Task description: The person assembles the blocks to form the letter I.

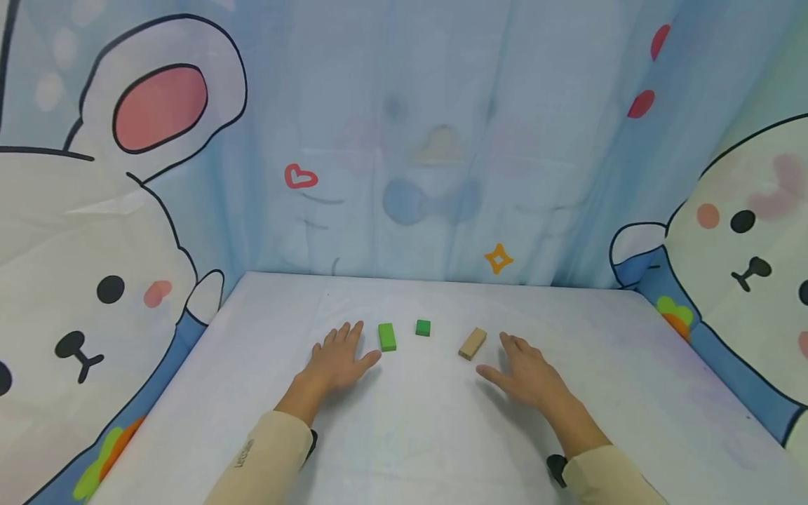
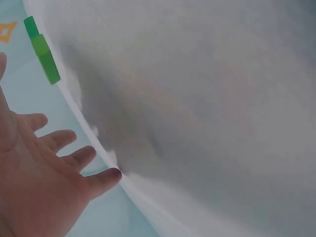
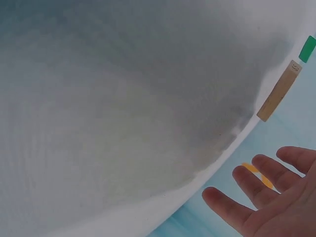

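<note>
Three small blocks lie on the white table: a light green block (image 1: 387, 337), a darker green block (image 1: 423, 327) beyond it to the right, and a tan wooden block (image 1: 472, 344) set at a slant. My left hand (image 1: 339, 361) hovers left of the light green block, fingers spread, thumb close to it. On the other side, my right hand (image 1: 525, 372) is spread just right of the wooden block. Neither hand holds anything. The left wrist view shows the left hand (image 2: 49, 173) apart from the light green block (image 2: 48, 66); the right wrist view shows the wooden block (image 3: 279, 91) beyond the right fingertips.
The white table (image 1: 429, 442) reaches back to a blue cartoon-printed curtain (image 1: 353, 231). Large printed bear figures flank it at left and right. Both forearms wear beige sleeves (image 1: 268, 456), with a dark band (image 1: 557, 468) at the right wrist.
</note>
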A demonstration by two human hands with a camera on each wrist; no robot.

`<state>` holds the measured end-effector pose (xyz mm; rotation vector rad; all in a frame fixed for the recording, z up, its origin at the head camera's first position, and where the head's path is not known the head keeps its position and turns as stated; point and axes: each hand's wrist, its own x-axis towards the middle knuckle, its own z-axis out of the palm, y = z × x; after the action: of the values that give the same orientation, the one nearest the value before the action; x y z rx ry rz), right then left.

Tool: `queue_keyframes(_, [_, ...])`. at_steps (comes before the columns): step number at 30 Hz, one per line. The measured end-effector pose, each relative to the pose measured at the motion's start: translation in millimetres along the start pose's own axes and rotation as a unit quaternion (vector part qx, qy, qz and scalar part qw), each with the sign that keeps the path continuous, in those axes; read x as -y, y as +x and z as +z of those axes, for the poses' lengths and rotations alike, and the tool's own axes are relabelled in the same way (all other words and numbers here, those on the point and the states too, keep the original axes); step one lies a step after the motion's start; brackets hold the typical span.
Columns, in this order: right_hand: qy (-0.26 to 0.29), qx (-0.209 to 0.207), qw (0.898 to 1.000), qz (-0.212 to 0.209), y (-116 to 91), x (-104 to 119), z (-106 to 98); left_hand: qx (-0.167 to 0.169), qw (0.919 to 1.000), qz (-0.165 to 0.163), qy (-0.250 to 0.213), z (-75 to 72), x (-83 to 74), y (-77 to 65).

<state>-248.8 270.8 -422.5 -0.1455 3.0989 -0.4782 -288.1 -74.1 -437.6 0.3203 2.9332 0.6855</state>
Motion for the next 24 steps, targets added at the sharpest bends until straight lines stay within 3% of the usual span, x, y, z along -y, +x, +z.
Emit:
queue_keyframes(11, [0.009,-0.006,1.0,-0.004,5,3,1,-0.027,0.9995,0.003,-0.016,-0.7,1.9,11.4])
queue_keyframes(24, [0.018,0.005,1.0,0.021,10,6,1,-0.018,0.9991,0.006,-0.037,1.7,-9.3,16.9])
